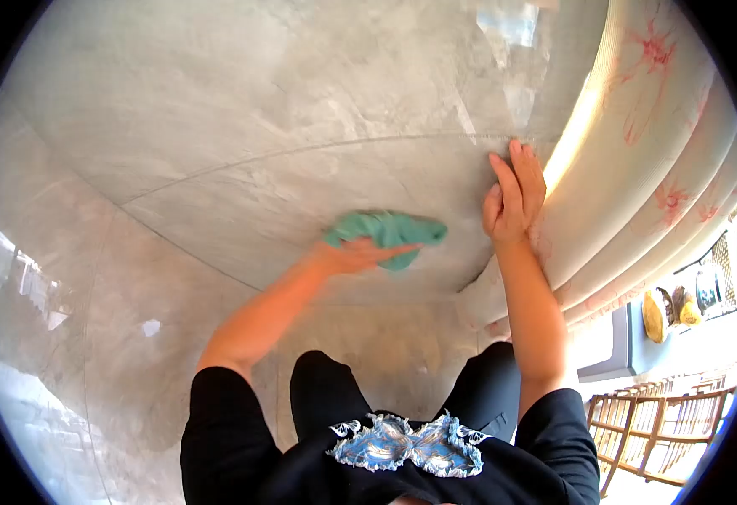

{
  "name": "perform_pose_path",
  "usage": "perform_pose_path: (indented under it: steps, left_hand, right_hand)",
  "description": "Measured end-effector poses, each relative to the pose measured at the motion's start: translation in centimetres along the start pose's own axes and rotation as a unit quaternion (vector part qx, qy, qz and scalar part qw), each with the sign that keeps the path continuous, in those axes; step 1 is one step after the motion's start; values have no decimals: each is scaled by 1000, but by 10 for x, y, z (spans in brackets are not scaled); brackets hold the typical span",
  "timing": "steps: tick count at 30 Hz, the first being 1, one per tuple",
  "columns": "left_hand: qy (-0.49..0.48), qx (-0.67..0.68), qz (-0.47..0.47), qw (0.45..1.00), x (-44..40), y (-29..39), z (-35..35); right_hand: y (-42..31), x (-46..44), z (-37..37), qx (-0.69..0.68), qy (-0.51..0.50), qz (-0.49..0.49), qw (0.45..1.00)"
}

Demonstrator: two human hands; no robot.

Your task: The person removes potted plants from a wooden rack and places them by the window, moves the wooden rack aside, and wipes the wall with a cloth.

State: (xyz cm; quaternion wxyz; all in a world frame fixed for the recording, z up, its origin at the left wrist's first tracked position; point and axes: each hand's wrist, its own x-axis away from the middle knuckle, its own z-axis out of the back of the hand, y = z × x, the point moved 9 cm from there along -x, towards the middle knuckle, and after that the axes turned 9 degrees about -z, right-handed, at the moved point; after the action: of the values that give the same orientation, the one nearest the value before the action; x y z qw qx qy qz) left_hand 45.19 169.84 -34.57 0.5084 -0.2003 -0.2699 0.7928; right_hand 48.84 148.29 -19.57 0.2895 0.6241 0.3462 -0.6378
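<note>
My left hand (357, 255) presses a crumpled green cloth (385, 229) against a grey marbled tile surface (242, 93). That hand and its forearm are blurred by motion, and one finger stretches across the cloth. To the right, my right hand (517, 192) rests on the same tile beside the curtain's edge, holding nothing. Its fingers point upward, with small gaps between some of them. Just right of it hangs a pale curtain (638, 168) with red flower prints, close to my wrist and forearm.
My knees (326, 391) in dark trousers are below the hands. Past the curtain at lower right are wooden slatted furniture (654, 429) and a grey-topped surface (642, 337) with yellowish items (656, 316). Bright reflections lie on the tiles at left.
</note>
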Motion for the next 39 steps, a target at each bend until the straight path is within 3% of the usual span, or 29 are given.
perform_pose_path:
  steps: [1,2,4,7,9,11,14,15,17,18,22,24,25,26,29,31,35,37,39]
  left_hand:
    - [39,118,94,988,20,-38,6]
    - [85,-36,112,989,34,-69,62]
    - [157,-328,207,908,68,-128,174]
    - [229,-316,252,886,129,-197,274]
    - [269,-316,255,874,142,-219,303]
    - [384,-295,331,811,163,-238,337]
    - [410,-311,480,711,115,-238,343]
    - [318,-368,507,712,77,-232,343]
    - [160,-358,595,701,11,-241,348]
    - [225,-267,524,777,-13,-235,343]
    - [299,-124,318,891,-101,-203,319]
    - [304,-173,181,919,-126,-186,302]
    - [304,-178,193,916,-125,-194,289]
    - [323,-174,129,921,-123,-187,291]
    - [272,-170,82,943,-76,-192,304]
    - [146,-150,166,964,-29,-217,310]
    - [139,-285,288,904,99,-248,356]
    - [189,-303,329,874,173,-253,368]
    - [256,-195,444,837,259,-261,350]
  right_hand:
    - [1,0,-2,13,-2,1,1000]
    - [0,3,-2,24,-8,-2,1000]
    - [1,7,-1,22,-14,-2,1000]
    - [-3,3,-3,18,-26,0,999]
    - [-8,3,-4,7,-24,7,1000]
    - [-9,1,-8,9,-21,4,1000]
    - [-12,2,-8,23,-5,6,1000]
    - [-14,2,-8,14,-2,16,1000]
    - [-14,1,-9,31,-13,14,999]
    - [-10,5,-11,43,-21,14,999]
    - [-10,3,-11,25,-33,23,999]
    - [-14,2,-10,42,-24,36,998]
    - [-14,1,-9,50,-20,42,998]
    - [-15,2,-7,43,-26,49,998]
    - [-18,-1,-10,54,-25,49,997]
    - [-20,-2,-8,73,-18,55,996]
    - [-27,-4,-9,83,-16,60,995]
    - [-33,-6,-11,88,-28,65,994]
    - [-32,-6,-11,119,-37,39,991]
